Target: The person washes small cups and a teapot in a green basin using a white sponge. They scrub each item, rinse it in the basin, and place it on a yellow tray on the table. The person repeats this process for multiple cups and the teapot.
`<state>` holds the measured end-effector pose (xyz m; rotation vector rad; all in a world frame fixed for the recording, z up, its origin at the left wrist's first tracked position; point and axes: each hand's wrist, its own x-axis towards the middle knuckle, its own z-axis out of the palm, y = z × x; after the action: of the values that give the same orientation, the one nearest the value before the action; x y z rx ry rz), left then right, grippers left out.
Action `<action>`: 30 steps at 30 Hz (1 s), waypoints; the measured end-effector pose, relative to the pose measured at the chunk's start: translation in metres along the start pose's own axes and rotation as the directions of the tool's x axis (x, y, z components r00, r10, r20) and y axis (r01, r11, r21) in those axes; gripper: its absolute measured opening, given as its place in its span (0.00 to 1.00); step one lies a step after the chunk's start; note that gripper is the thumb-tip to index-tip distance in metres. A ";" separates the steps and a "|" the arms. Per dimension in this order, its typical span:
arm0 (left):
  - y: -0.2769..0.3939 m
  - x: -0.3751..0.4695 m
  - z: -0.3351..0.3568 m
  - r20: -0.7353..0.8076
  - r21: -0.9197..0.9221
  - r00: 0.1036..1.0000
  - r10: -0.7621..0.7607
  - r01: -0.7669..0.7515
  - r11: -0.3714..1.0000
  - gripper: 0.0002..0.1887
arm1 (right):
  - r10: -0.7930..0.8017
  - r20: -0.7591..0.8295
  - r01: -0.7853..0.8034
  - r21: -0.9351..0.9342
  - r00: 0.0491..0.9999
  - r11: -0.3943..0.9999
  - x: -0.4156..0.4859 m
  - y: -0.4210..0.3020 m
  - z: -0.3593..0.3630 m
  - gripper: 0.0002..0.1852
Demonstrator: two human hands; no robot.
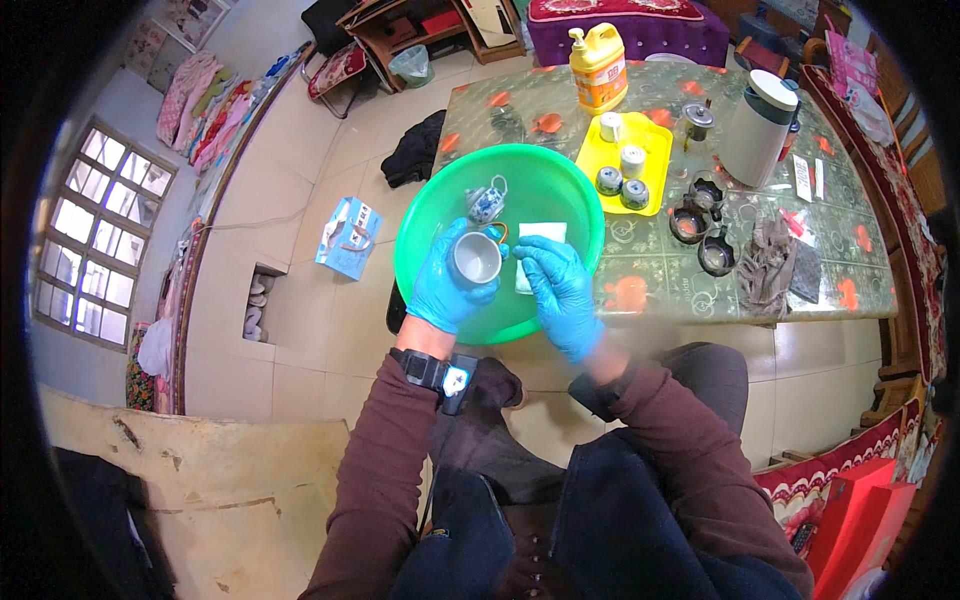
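My left hand [442, 289], in a blue disposable glove, grips a small white ceramic cup [478, 259] with its mouth facing up towards me. A thin brown loop [499, 229] shows behind the cup; what it belongs to is hidden. To the right is my gloved right hand [559, 289], its fingers bent and close together, apart from the cup. Under those fingers a white cloth or pad [543, 231] lies in the green plastic basin [412, 225], partly covered. A blue-and-white porcelain teapot [487, 201] lies tilted in the basin, beyond my left hand.
A yellow tray [654, 142] with several small cups stands on the patterned table [645, 255]. Around it are a yellow pump bottle [600, 71], a vacuum jug [757, 135], dark glass cups [688, 223] and a crumpled grey rag [765, 262]. A blue paper bag [349, 238] is on the floor.
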<state>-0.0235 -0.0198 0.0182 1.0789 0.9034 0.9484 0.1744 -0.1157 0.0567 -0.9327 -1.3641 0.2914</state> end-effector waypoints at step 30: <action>0.025 -0.031 0.083 -0.164 -0.457 0.923 -0.347 0.241 0.856 0.13 | -0.163 0.335 0.261 -0.270 0.928 0.927 -0.007 -0.005 0.017 0.07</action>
<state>0.0388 -0.0684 0.0650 0.4339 0.9675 0.9702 0.1556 -0.1165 0.0542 -1.0127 -1.8247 0.0519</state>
